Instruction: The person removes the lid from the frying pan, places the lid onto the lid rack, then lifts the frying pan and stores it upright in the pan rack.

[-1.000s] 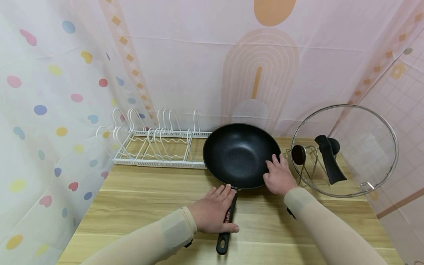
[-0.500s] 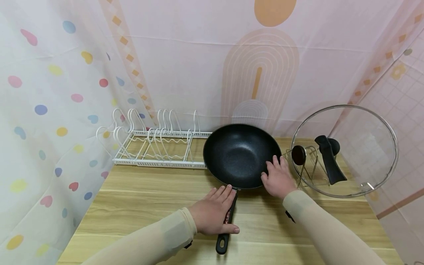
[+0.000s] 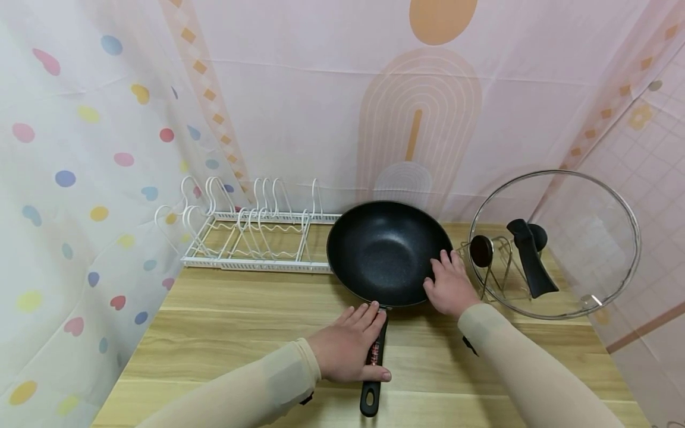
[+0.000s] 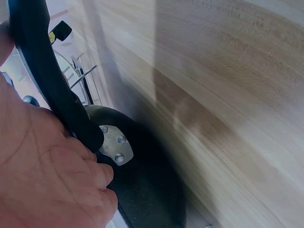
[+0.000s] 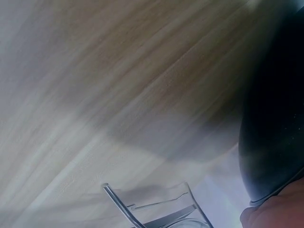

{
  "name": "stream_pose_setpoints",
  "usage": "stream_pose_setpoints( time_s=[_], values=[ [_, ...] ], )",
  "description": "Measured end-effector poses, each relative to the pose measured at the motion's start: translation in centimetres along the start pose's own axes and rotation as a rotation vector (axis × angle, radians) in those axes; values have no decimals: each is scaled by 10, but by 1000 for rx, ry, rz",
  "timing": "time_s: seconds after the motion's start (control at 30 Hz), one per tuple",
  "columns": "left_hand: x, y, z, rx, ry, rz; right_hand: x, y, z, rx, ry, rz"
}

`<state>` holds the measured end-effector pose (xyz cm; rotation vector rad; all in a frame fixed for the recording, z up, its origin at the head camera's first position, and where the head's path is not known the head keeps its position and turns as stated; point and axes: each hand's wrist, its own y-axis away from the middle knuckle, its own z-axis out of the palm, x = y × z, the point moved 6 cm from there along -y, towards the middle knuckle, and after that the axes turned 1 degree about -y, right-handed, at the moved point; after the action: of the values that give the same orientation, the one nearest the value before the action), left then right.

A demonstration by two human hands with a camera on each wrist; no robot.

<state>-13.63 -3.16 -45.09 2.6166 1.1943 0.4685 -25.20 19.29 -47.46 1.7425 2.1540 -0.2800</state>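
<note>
The left hand lies with straight fingers over the wok handle, its thumb extended across it; no closed grip is evident. The right hand is spread, its fingertips on the inner wall of the black wok at the right rim. The wok sits bowl-up on the wooden table, handle toward the person; whether its underside bears on the dish rack is hidden. Its bowl shows bare dark coating. Directly left of the wok, the white wire dish rack has bare tabletop visible between its loops. Right of the wok, the glass lid stands on edge, apparently held by the wire stand. Assessment: the lid is racked, apart from the wok; positioning of the wok appears well advanced but, with both hands on it, not concluded; letting go remains.
</note>
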Motion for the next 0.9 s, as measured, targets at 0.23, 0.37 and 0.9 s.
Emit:
stream_pose_setpoints(
  time_s=[0.23, 0.37, 0.9],
  values=[
    [1, -1, 1, -1, -9, 2, -8, 6, 1, 32, 17, 3],
    [0, -1, 1, 0, -10, 1, -17, 13, 4, 44, 16, 1],
    [1, -5, 0, 3, 12, 12, -9, 7, 5, 110, 59, -28]
  ],
)
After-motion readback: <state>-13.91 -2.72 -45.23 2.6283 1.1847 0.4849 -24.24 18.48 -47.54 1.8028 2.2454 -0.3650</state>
